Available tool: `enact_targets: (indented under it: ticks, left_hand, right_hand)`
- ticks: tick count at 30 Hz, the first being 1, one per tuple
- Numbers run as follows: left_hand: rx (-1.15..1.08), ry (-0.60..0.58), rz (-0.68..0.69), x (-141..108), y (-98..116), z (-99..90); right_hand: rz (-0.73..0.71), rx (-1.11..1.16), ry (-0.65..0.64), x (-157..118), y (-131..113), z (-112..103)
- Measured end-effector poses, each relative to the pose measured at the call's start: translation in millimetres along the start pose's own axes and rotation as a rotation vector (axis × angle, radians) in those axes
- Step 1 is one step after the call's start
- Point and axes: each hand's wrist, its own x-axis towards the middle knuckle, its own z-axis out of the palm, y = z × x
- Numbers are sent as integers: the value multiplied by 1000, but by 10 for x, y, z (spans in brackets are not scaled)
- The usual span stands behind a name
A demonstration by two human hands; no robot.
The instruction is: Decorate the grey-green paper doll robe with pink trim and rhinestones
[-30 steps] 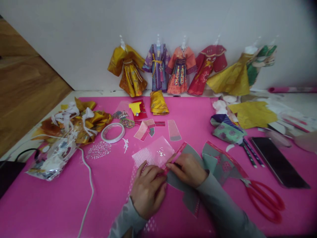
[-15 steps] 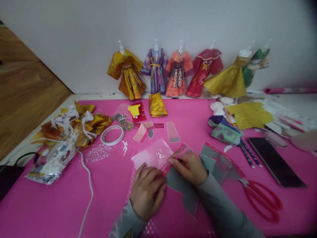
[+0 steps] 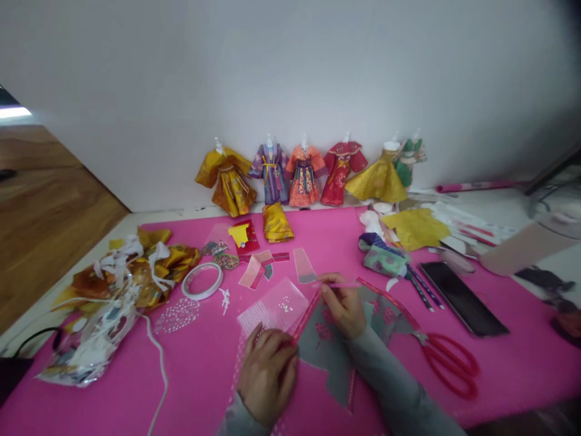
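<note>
A grey cloth piece (image 3: 313, 342) with red trim and pink flower motifs lies flat in front of me. My left hand (image 3: 267, 369) rests palm down at its left edge, fingers slightly bent and thumb apart, partly over a clear sheet of small stones (image 3: 259, 315). Between the thumb and fingers of my right hand (image 3: 342, 306) is a thin pink stick (image 3: 342, 284), held nearly level above the cloth's upper end. Loose tiny gems (image 3: 285, 304) are scattered on the clear sheet's upper part. A second grey cloth piece (image 3: 393, 315) with red trim lies partly behind my right hand.
Red-handled scissors (image 3: 451, 363), a phone (image 3: 463, 297) and two pencils (image 3: 420, 287) lie right. A tape roll (image 3: 202, 281), a white cord (image 3: 158, 363) and gold fabric (image 3: 172, 260) are left. Several small dressed forms (image 3: 272, 175) stand along the wall. A bottle (image 3: 526, 245) lies far right.
My view has tilted up and turned right. My right hand has lifted from the cloth's trim, and the pink stick shows more level. My left hand stays at the cloth's left edge.
</note>
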Motion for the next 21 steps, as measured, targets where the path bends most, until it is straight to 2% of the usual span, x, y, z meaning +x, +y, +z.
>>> enact_targets:
  ticks: [3,8,13,16,18,21]
  left_hand:
    - [3,29,22,-1,0,6]
    - [61,49,93,-23,-68,55]
    - [147,71,161,-36,-184,101]
    - [236,32,247,-19,-287,89]
    - [299,16,330,-6,-366,83]
    - [336,61,401,-9,-456,115]
  right_hand:
    - [-23,-113,-19,21,-28,-58]
    - [-110,-377,-185,88,-176,-59]
    - [-86,-607,-304,254,-258,188]
    - [-86,-672,-354,355,-266,377]
    - [-83,-691,-364,392,-270,490]
    - [-81,-677,-329,399,-272,571]
